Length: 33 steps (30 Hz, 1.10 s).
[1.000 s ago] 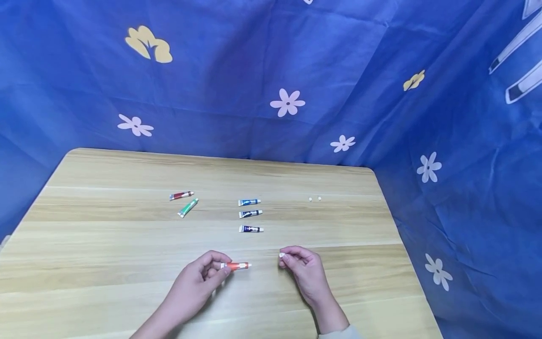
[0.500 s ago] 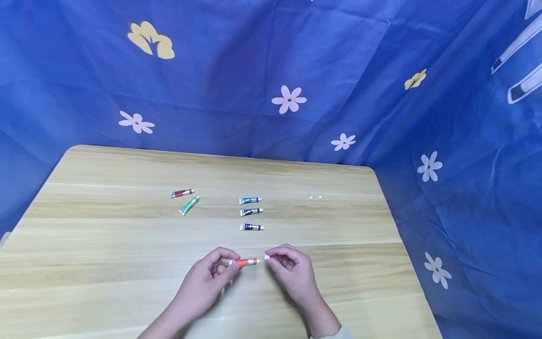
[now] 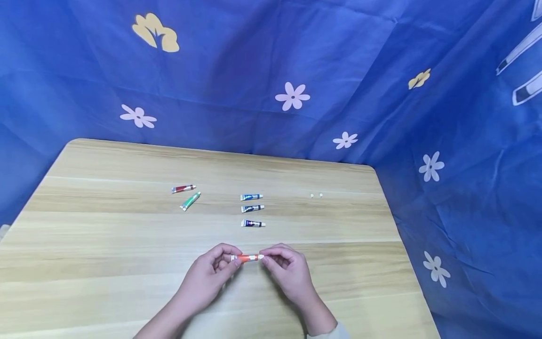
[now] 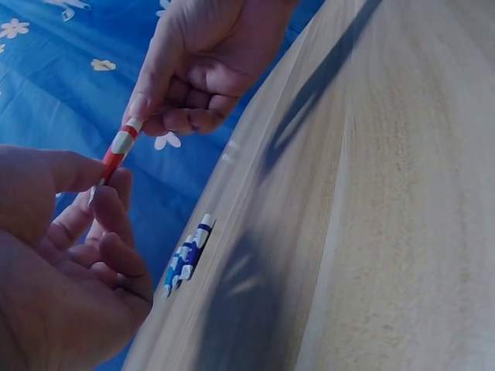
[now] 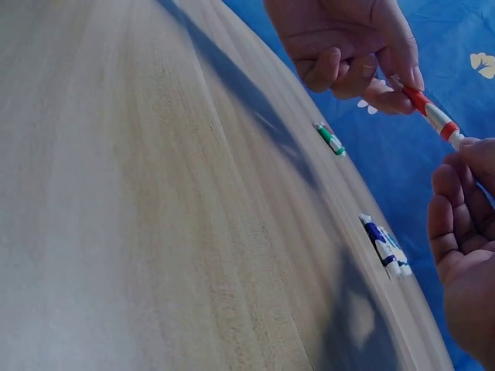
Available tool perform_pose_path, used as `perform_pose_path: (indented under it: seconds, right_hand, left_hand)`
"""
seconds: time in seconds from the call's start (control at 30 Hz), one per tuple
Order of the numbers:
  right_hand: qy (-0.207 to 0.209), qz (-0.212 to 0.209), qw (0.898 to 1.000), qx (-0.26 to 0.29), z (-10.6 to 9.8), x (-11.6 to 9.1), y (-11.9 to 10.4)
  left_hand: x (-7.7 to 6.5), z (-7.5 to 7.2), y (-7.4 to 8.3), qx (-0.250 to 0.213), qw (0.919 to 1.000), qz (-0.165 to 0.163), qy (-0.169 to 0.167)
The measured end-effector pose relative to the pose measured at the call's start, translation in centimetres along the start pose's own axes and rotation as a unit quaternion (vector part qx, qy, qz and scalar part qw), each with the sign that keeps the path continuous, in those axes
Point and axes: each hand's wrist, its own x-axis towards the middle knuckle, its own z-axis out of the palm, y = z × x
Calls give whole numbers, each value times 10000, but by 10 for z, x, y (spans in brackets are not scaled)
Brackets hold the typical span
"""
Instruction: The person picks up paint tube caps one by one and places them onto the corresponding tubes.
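— Above the tabletop [image 3: 360,282], gripped what?
— Pinched the orange tube [image 3: 247,258] with the left fingers [image 3: 226,248] and its white cap [image 3: 261,257] with the right fingers [image 3: 277,250].
— Saw what beyond?
— Saw three bluish tubes [image 3: 252,208], then, leftward, a red tube [image 3: 183,189] and a green tube [image 3: 190,201].

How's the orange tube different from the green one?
The orange tube is orange-red, but the green tube is green.
The left hand holds the orange tube up in the air; the green tube lies on the table.
In the head view, the orange tube points nearly straight sideways, while the green tube slants.
Both are small, slim tubes.
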Motion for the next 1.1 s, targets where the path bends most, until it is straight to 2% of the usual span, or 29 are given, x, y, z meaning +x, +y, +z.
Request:
perform_pose_path:
  seconds: [0.3,0.43,0.7,0.8,0.97,1.1]
  right_hand:
    - [-26,193,9998,-3,2,2,4]
    - [31,282,9994,-205,4,3,5]
    - [118,755,9955,-565,8,2,3]
    - [39,761,9955,-560,6,2,2]
    - [-209,405,9988,-196,-1,0,1]
    - [-372,-288,9989,-87,-5,-3,0]
  left_hand:
    - [0,1,2,-66,10000,-16,47]
    - [-1,3,5,19,10000,1,10]
    - [-3,7,8,113,9999,28,-49]
    - [-3,7,7,124,9999,52,-51]
    - [-3,5,7,69,10000,28,-37]
    - [-4,4,8,-9,10000,-22,-45]
